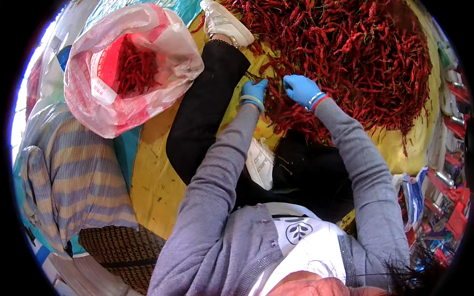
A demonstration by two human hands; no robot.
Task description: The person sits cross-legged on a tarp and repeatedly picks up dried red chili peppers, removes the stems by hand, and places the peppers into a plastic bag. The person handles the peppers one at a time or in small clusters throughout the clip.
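Observation:
My left hand (254, 92), in a blue glove, is at the left edge of a big heap of dried red chillies (348, 63). Its fingers are curled, and a few chillies with stems show just beyond the fingertips. To its right, my right hand (301, 90), also blue-gloved, hovers over or rests on the heap's near left part, fingers bent inward. A short gap separates the two hands. Whether either one grips a chilli is hidden by the fingers. The heap lies on a yellow sheet (159, 199) between and beyond my legs.
An open red-and-white plastic sack (177, 77) with dried chillies (135, 70) inside stands on the left. Below it sits a striped woven sack (85, 174), beside a brown patterned mat (122, 248). My white shoes (224, 26) border the heap. Red packages (453, 192) line the right edge.

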